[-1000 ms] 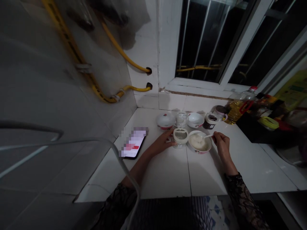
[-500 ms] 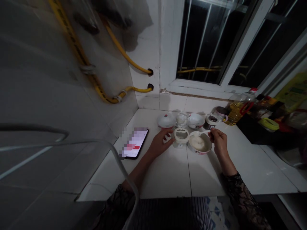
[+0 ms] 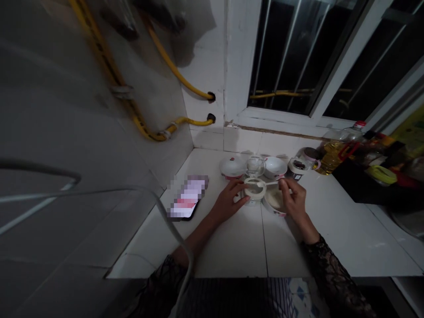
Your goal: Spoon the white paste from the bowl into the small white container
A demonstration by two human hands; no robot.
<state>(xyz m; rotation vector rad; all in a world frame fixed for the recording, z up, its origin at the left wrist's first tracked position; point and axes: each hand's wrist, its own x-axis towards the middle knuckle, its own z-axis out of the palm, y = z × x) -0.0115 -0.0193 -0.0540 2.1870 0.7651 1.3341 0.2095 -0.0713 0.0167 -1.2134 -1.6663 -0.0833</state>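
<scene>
My right hand (image 3: 294,199) pinches the handle of a small white spoon (image 3: 270,183). The spoon's bowl is over the mouth of a squat clear jar (image 3: 254,201) with a white rim; whether it touches the contents is too dim to tell. Fingers and thumb of my left hand (image 3: 231,196) curve around the jar's left side and steady it. Just right of the jar, partly covered by my right hand, stands a bowl (image 3: 274,201) holding a pale, whitish substance.
Behind the jar are a white bowl (image 3: 275,167), a glass container (image 3: 255,165), another bowl (image 3: 232,168) and a dark-labelled jar (image 3: 297,168). A lit phone (image 3: 190,198) lies left. Oil bottles (image 3: 331,154) and a black box (image 3: 354,183) stand right. A grey cable (image 3: 162,216) crosses in front.
My right hand has moved the spoon left, from over the bowl to over the jar. My left hand has closed in on the jar's side. The view has shifted slightly.
</scene>
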